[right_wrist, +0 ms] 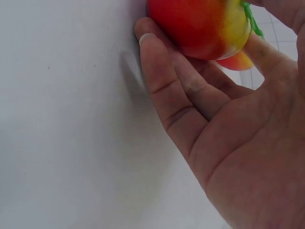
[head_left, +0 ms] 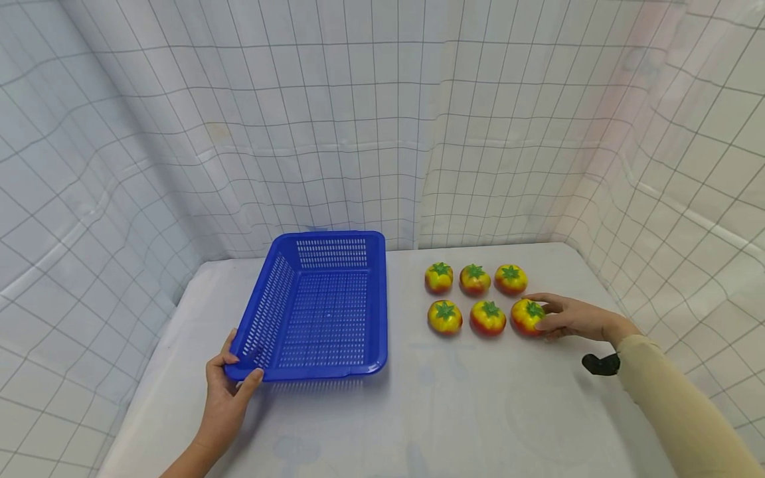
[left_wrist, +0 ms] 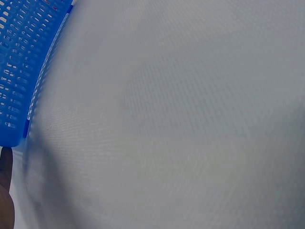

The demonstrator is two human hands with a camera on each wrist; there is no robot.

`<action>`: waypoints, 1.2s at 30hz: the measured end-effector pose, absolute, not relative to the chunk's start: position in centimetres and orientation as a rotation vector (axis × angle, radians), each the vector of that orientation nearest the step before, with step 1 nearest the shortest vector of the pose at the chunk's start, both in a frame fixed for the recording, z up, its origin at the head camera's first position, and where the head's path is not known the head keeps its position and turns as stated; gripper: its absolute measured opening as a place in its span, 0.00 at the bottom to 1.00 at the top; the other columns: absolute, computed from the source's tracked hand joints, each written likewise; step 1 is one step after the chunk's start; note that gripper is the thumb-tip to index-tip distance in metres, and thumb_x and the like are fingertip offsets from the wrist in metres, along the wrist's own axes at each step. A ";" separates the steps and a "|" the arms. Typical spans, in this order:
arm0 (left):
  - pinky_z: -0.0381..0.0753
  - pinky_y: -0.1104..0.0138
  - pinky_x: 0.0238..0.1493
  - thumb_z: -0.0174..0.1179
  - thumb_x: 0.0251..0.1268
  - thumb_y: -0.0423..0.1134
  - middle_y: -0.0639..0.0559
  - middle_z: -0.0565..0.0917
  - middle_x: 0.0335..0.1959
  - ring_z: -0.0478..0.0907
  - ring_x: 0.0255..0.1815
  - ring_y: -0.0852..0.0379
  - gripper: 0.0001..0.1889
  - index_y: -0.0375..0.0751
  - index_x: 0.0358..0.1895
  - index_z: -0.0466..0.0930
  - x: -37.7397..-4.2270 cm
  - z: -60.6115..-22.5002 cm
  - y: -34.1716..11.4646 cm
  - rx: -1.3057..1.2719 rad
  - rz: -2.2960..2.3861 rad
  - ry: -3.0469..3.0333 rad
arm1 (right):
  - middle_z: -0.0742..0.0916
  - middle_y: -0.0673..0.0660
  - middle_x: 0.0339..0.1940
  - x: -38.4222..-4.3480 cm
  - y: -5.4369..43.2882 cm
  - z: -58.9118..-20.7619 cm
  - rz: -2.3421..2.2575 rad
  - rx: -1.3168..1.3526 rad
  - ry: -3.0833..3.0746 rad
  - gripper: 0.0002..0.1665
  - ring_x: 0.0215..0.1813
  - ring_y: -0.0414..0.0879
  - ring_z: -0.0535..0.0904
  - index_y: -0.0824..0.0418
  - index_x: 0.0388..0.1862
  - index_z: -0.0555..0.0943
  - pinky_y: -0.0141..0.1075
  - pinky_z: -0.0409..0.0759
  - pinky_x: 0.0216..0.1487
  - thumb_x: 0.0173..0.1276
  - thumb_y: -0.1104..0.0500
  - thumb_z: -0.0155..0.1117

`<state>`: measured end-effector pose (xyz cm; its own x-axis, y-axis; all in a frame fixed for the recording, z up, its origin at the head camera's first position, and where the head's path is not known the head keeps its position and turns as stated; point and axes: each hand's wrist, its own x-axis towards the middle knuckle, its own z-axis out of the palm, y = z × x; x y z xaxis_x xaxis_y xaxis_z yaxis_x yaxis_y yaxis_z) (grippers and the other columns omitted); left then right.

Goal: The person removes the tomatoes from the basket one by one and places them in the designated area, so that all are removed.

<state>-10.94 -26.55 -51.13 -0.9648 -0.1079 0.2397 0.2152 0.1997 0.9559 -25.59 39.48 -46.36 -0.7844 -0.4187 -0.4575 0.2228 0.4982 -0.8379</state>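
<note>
A blue plastic basket (head_left: 325, 318) with slotted walls stands on the left part of the table. At its near left corner my left hand (head_left: 226, 398) grips the rim, thumb on top and fingers at the outer side. In the left wrist view, part of the basket (left_wrist: 28, 62) and a finger touching it show at the left edge. My right hand (head_left: 570, 317) holds the near right yellow-red persimmon (head_left: 526, 317) of the group from its right side, thumb and fingers around it. In the right wrist view the fingers curve under this persimmon (right_wrist: 200, 28).
The other persimmons with green leafy tops, such as the near middle one (head_left: 487, 318) and the far left one (head_left: 439, 278), stand in two rows right of the basket. A white cloth covers the table (head_left: 418, 418). Grid-patterned curtains (head_left: 382, 133) enclose the back and sides.
</note>
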 end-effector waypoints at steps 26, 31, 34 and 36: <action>0.71 0.83 0.55 0.51 0.80 0.29 0.54 0.39 0.85 0.61 0.67 0.64 0.20 0.50 0.56 0.48 -10.9 -50.8 -26.4 -0.063 -1.810 -2.255 | 0.53 0.75 0.79 -25.5 39.5 -46.3 -1.281 -0.150 2.130 0.47 0.54 0.58 0.81 0.54 0.83 0.54 0.43 0.79 0.57 0.72 0.52 0.67; 0.71 0.83 0.54 0.52 0.80 0.31 0.55 0.39 0.85 0.61 0.66 0.65 0.21 0.51 0.57 0.48 -10.9 -50.8 -26.5 -0.050 -1.808 -2.268 | 0.53 0.75 0.79 -25.3 39.4 -46.3 -1.275 -0.158 2.137 0.47 0.53 0.58 0.81 0.54 0.84 0.53 0.43 0.79 0.58 0.73 0.52 0.66; 0.71 0.83 0.54 0.52 0.80 0.31 0.55 0.39 0.85 0.60 0.67 0.65 0.21 0.49 0.57 0.48 -10.9 -50.7 -26.6 -0.043 -1.802 -2.280 | 0.54 0.74 0.79 -25.3 39.4 -46.2 -1.275 -0.163 2.142 0.47 0.54 0.58 0.81 0.54 0.84 0.53 0.43 0.79 0.58 0.73 0.53 0.66; 0.71 0.83 0.54 0.53 0.80 0.31 0.55 0.40 0.85 0.60 0.68 0.65 0.21 0.48 0.58 0.48 -10.9 -50.6 -26.6 -0.039 -1.801 -2.283 | 0.54 0.74 0.79 -25.2 39.4 -46.2 -1.276 -0.165 2.143 0.48 0.54 0.58 0.81 0.53 0.84 0.53 0.44 0.79 0.58 0.73 0.53 0.66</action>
